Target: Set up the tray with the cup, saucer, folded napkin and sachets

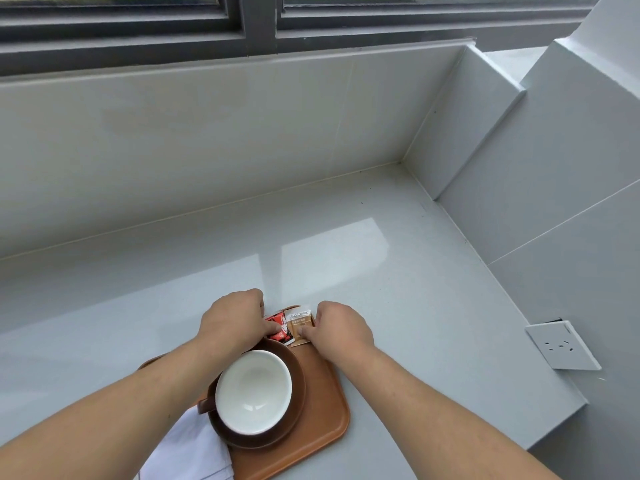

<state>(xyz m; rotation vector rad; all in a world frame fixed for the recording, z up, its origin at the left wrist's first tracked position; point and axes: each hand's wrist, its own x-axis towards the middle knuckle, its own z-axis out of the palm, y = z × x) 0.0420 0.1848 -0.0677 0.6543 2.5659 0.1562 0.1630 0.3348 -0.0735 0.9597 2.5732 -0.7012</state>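
Observation:
An orange-brown tray lies on the grey counter near me. On it a dark brown saucer carries a brown cup with a white inside and its handle to the left. A white folded napkin lies at the tray's near left, under my left forearm. At the tray's far end a red sachet and a tan sachet lie side by side. My left hand presses its fingertips on the red sachet. My right hand pinches the tan sachet's near edge.
The grey counter runs to a tiled back wall under a dark-framed window. A tiled side wall stands at the right with a white power socket low on it. The counter's right edge drops off near the socket.

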